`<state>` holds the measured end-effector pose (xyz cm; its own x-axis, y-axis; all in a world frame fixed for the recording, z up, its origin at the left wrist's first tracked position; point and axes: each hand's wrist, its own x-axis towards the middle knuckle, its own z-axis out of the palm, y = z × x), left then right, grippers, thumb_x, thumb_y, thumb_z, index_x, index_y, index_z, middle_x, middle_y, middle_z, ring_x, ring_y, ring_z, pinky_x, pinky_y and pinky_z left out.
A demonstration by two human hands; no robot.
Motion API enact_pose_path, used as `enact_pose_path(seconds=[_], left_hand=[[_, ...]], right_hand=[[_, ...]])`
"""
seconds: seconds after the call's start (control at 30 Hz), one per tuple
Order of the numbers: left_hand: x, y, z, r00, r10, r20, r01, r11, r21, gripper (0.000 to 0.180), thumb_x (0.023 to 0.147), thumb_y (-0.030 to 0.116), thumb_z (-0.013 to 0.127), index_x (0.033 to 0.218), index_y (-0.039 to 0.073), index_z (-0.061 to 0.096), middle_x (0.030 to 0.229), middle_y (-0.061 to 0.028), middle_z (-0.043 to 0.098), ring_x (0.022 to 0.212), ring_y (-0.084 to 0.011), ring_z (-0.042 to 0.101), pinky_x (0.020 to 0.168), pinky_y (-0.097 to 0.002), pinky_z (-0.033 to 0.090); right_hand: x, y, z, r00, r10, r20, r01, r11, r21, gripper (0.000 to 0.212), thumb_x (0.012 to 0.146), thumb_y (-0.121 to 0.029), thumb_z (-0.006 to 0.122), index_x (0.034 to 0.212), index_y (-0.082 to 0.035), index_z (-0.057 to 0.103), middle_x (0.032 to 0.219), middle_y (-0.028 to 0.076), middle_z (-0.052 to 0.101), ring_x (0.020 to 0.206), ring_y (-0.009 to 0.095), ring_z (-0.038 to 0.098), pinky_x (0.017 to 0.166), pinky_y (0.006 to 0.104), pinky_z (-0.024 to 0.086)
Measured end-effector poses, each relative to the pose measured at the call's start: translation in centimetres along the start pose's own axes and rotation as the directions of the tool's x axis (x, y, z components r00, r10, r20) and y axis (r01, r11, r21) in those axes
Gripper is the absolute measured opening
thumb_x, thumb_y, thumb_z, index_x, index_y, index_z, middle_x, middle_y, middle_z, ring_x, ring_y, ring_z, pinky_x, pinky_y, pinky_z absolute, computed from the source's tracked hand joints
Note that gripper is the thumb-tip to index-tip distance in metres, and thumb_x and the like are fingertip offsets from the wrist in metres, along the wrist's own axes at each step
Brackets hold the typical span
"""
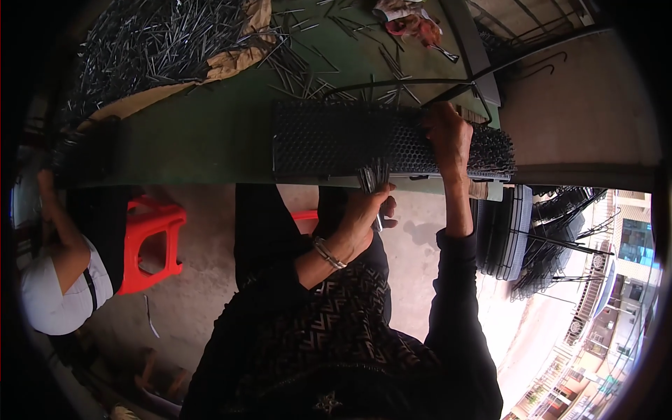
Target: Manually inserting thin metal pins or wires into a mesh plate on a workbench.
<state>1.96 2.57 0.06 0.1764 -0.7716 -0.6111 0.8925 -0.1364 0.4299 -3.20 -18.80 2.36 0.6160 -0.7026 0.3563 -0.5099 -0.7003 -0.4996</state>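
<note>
A long black rack [329,140] with a honeycomb of holes lies along the near edge of the green table. Thin metal rods [493,148] stand densely in its right end. My left hand [358,222], with a bracelet at the wrist, is closed round a bundle of thin metal rods [373,173] just in front of the rack. Over the filled part of the rack, my right hand [449,134] has its fingers pinched together, pointing down. What lies between those fingertips is too small and dark to make out.
A big heap of metal rods [164,52] lies on brown paper [241,61] at the far left. Loose rods [308,77] are strewn across the green table [189,147]. A red stool [152,245] and a co-worker's arm [66,227] are at left; dark racks [507,231] stand at right.
</note>
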Motion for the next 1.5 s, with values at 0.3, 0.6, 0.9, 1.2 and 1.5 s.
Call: enact_pose_path(seconds=[0.3,0.6,0.9,1.2,1.5], left_hand=[[0.0,0.3,-0.4,0.997,-0.007,0.079,0.009,1.0,-0.018,0.026,0.097,0.027,0.06,0.107,0.003,0.06,0.075,-0.0013,0.054,0.06,-0.0077,0.046,0.053,-0.0239,0.038],[-0.5,0.8,-0.3,0.988,0.107,0.11,-0.105,0.994,-0.016,0.024,0.096,0.028,0.062,0.102,0.005,0.061,0.075,-0.0035,0.057,0.058,-0.0067,0.046,0.048,-0.0212,0.035],[-1.8,1.2,0.5,0.983,0.161,0.09,-0.171,0.978,0.115,0.021,0.094,0.027,0.065,0.103,0.007,0.064,0.086,-0.0074,0.069,0.066,-0.0079,0.057,0.05,-0.0215,0.039],[-0.4,0.8,0.1,0.996,0.069,0.058,-0.073,0.995,0.073,0.031,0.094,0.036,0.064,0.113,0.012,0.061,0.099,-0.0091,0.067,0.09,-0.0208,0.066,0.075,-0.0427,0.059],[1.3,-0.9,-0.1,0.999,-0.016,0.042,0.016,1.0,-0.007,0.021,0.097,0.025,0.059,0.106,0.006,0.06,0.086,-0.0062,0.062,0.081,-0.0189,0.065,0.074,-0.0441,0.06]], right_hand=[[-1.0,-2.4,0.2,0.989,-0.066,-0.136,0.03,0.968,-0.25,0.015,0.091,-0.019,0.061,0.099,-0.011,0.071,0.091,0.01,0.065,0.087,0.031,0.064,0.074,0.0386,0.051],[-2.9,-2.1,-0.9,0.995,-0.05,-0.088,0.036,0.987,-0.156,0.022,0.093,-0.026,0.06,0.103,-0.011,0.071,0.089,0.01,0.066,0.083,0.028,0.064,0.071,0.038,0.051],[-6.3,-5.3,-4.1,0.86,0.047,0.508,-0.38,0.724,0.575,0.013,0.09,-0.009,0.063,0.095,0.003,0.065,0.074,0.006,0.064,0.066,0.011,0.061,0.061,0.0245,0.049],[-5.8,-5.5,-6.2,0.972,0.222,0.081,-0.228,0.791,0.568,0.007,0.092,-0.002,0.056,0.096,0.002,0.06,0.081,0.009,0.07,0.074,0.013,0.069,0.065,0.026,0.055],[-5.0,0.6,-1.3,0.952,-0.044,-0.304,0.034,0.999,-0.039,0.008,0.094,-0.008,0.055,0.097,-0.006,0.062,0.084,0.007,0.07,0.074,0.016,0.069,0.068,0.0279,0.052]])
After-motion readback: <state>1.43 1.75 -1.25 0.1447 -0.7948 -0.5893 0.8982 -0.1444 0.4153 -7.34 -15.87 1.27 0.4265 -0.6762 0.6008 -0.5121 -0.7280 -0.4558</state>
